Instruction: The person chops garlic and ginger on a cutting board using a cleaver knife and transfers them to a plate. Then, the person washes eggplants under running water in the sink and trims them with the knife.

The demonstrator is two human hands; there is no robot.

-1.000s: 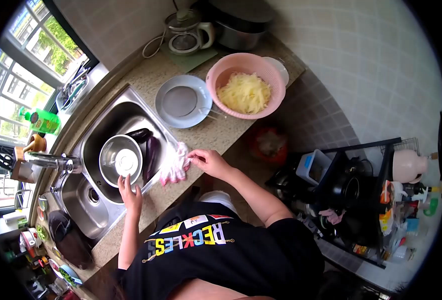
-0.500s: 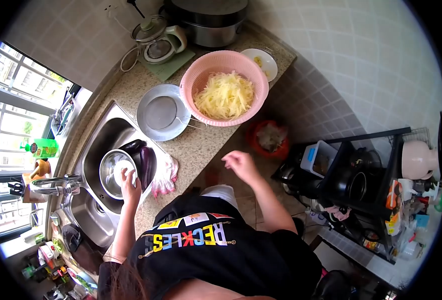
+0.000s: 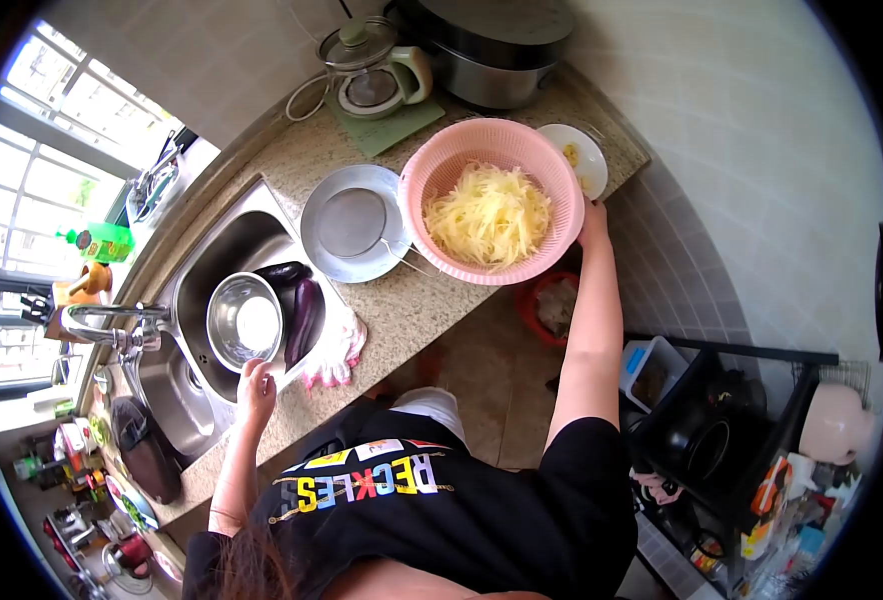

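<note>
My left hand (image 3: 255, 393) hovers by the sink's front edge, just short of a metal bowl (image 3: 245, 322). Its fingers are loosely bent and nothing shows in them. Two dark purple eggplants (image 3: 303, 320) lie in the sink beside that bowl. My right hand (image 3: 595, 225) reaches to the right side of a pink basket (image 3: 423, 180) full of pale yellow shreds (image 3: 489, 215). It is between the basket's rim and a small white plate (image 3: 590, 158) with yellow bits on it. Its fingertips are hidden, so I cannot tell whether it grips either one.
A fine-mesh strainer (image 3: 353, 222) rests on a grey-blue plate (image 3: 328, 262) left of the basket. White-and-pink gloves (image 3: 340, 352) drape by the sink (image 3: 224, 232). Behind stand a glass kettle (image 3: 370, 70) and a black-and-silver cooker (image 3: 492, 60). A red bin (image 3: 534, 308) stands below the counter.
My right hand has gone from in front of my body out to the basket's right side. My left hand has drawn back from over the metal bowl. The view has shifted.
</note>
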